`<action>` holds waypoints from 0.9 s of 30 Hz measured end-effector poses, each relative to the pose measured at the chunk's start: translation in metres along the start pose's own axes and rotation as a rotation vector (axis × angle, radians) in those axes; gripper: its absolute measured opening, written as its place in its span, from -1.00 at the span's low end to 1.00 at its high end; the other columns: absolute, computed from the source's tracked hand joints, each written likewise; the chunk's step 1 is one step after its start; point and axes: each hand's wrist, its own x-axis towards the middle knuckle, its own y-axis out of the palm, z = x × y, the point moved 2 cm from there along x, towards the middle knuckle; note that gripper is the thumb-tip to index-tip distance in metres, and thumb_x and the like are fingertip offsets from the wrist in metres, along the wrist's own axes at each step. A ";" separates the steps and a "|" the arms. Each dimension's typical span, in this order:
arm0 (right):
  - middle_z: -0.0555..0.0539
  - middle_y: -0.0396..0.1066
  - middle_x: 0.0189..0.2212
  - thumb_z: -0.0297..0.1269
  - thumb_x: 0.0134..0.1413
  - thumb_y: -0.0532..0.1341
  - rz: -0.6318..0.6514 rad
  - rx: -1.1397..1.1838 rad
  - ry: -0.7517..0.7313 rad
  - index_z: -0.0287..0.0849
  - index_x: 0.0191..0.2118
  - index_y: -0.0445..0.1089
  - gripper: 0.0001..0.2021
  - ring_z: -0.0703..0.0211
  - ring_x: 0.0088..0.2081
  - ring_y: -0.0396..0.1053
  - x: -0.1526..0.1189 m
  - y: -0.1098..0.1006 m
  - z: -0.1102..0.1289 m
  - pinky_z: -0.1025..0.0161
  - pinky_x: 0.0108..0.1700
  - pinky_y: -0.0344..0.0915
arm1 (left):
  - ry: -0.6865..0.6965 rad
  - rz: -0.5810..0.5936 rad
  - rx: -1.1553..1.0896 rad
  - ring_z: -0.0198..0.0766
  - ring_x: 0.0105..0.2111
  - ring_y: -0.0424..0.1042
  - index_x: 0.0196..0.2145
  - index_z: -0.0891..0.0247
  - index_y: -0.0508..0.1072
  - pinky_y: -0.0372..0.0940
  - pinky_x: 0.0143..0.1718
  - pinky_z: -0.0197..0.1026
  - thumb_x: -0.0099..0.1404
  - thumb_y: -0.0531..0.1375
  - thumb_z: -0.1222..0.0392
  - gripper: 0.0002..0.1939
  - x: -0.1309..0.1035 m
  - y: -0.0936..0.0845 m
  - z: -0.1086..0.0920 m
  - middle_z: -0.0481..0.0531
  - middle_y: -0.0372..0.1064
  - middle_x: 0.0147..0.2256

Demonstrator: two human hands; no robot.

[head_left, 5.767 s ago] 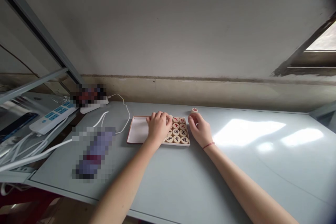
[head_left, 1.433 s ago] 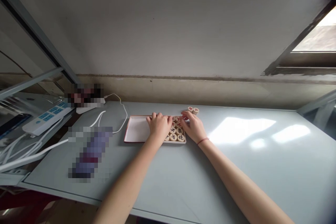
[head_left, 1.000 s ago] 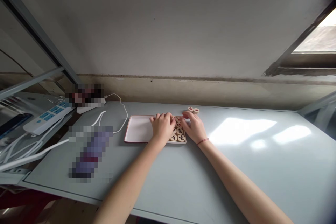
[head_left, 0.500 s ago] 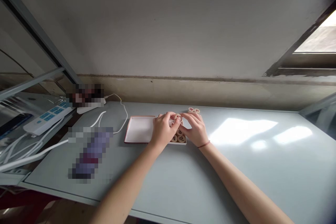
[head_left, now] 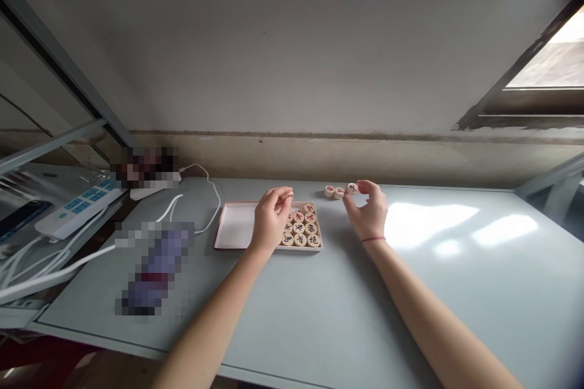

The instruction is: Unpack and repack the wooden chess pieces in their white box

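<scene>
My right hand (head_left: pixel 370 213) pinches a round wooden Chinese chess piece with a red character (head_left: pixel 352 188) between thumb and fingers, just right of two other red-marked pieces (head_left: pixel 333 192) on the desk. My left hand (head_left: pixel 270 219) is closed above the open box, its fingertips round a small pale disc edge, seemingly another chess piece (head_left: pixel 291 194), mostly hidden. Beneath and beside that hand, several pieces with black and red characters (head_left: pixel 298 228) sit in rows in the box's right part. The shallow white-lined box half (head_left: pixel 235 225) lies to the left, partly covered by my left hand.
On the left of the grey desk (head_left: pixel 283 310) lies a blurred purplish item (head_left: pixel 157 267) beside white cables (head_left: pixel 213 194). A white power strip with blue sockets (head_left: pixel 84 202) rests farther left. The wall (head_left: pixel 292 73) rises behind the desk's back edge.
My right hand has moved right, away from the box, with a red-marked piece to the pair at the back. My left hand has shifted slightly left, uncovering more pieces.
</scene>
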 end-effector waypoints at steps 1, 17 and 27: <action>-0.11 0.41 -0.30 -0.19 -0.02 0.16 0.009 -0.042 0.057 -0.14 -0.22 0.34 -0.77 0.06 -0.24 0.32 0.002 -0.001 -0.007 0.11 -0.17 0.23 | -0.007 -0.019 0.000 -0.33 -0.22 0.46 -0.17 0.22 0.42 0.42 -0.17 -0.28 0.28 0.13 0.32 -0.83 0.001 -0.001 0.002 0.05 0.40 -0.17; -0.06 0.46 -0.20 -0.02 -0.11 0.21 0.418 -0.373 0.243 -0.04 -0.30 0.45 -0.73 -0.07 -0.09 0.22 0.002 0.002 -0.019 0.10 -0.18 0.05 | -0.259 0.072 0.019 -0.28 -0.34 0.45 -0.06 0.26 0.40 0.39 -0.25 -0.24 0.24 0.19 0.15 -0.69 0.001 -0.003 -0.002 0.06 0.47 -0.29; -0.09 0.43 -0.19 -0.12 0.00 0.16 0.406 -0.413 0.244 -0.06 -0.27 0.45 -0.78 -0.01 -0.12 0.21 0.002 0.008 -0.022 0.13 -0.18 0.06 | -0.232 0.125 0.049 -0.28 -0.35 0.46 -0.04 0.28 0.39 0.39 -0.28 -0.26 0.25 0.17 0.14 -0.67 0.000 -0.001 -0.005 0.06 0.47 -0.30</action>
